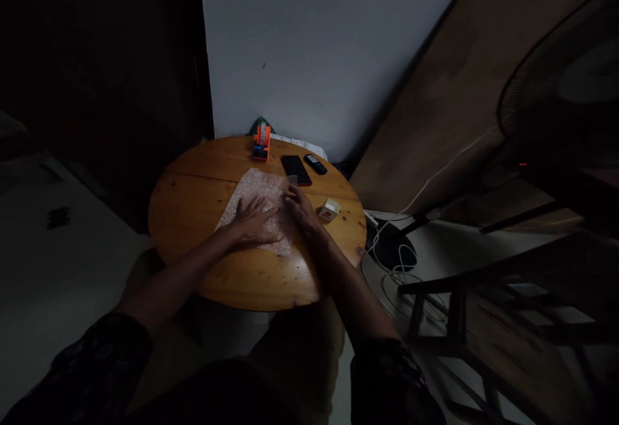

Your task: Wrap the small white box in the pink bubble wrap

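A sheet of bubble wrap (pixel 251 186) lies on the round wooden table (pixel 188 199) in front of me. My left hand (pixel 254 224) rests on it, palm down with the fingers spread. Along the sheet's right edge is my right hand (pixel 302 209), its fingers stretched out and touching the wrap. Just right of that hand stands a small cardboard box (pixel 329 209). Whether anything lies under the wrap cannot be made out.
Toward the back of the table are an orange tape dispenser (pixel 262 141), a black flat device (pixel 296 170) and a dark phone-like handset (pixel 316 164). White papers (pixel 302 146) lie by the wall. On the right are a fan (pixel 561 83), loose cables (pixel 399 273) and a wooden chair (pixel 457 315).
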`<state>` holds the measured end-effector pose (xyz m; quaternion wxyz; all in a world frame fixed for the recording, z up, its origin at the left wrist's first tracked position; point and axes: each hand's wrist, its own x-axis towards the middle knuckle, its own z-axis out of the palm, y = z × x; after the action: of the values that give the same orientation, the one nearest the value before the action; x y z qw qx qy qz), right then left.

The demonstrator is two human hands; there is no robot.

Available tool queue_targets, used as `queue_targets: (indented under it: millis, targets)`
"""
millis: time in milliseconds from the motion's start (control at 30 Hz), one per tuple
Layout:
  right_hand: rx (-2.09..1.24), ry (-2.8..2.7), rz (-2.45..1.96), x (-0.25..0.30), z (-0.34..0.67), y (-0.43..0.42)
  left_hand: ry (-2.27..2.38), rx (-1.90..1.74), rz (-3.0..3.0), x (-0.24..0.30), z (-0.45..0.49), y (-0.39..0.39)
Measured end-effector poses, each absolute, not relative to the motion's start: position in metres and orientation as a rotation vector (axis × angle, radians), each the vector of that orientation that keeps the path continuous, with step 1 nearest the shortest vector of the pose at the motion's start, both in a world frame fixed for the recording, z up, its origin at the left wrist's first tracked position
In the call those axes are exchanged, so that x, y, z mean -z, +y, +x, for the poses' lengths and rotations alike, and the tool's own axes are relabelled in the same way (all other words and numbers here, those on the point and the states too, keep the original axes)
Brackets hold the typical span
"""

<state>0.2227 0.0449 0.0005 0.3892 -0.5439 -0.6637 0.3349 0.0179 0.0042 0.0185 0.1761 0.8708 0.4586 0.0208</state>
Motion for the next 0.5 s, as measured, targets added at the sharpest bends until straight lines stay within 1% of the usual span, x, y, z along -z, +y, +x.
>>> queue_targets:
  millis: [100, 200, 267, 400, 500]
  targets:
    - [-0.997, -1.432, -1.462, -0.008, 0.227, 0.061, 1.373, -0.031, 2.455, -0.020, 0.023, 0.000]
    - [-1.007, -1.396, -1.477, -0.012, 0.229, 0.066, 1.399, 0.018, 2.426, -0.024, 0.027, -0.003]
    - [-0.932, -1.496, -1.494, -0.012, 0.229, 0.063, 1.408, 0.049, 2.406, -0.024, 0.030, -0.005]
    - [-0.635, -1.913, -1.619, -0.011, 0.222, 0.064, 1.449, 0.043, 2.388, -0.023, 0.037, -0.009]
    - [-0.578, -2.036, -1.655, -0.011, 0.212, 0.075, 1.491, 0.048, 2.369, -0.025, 0.043, -0.013]
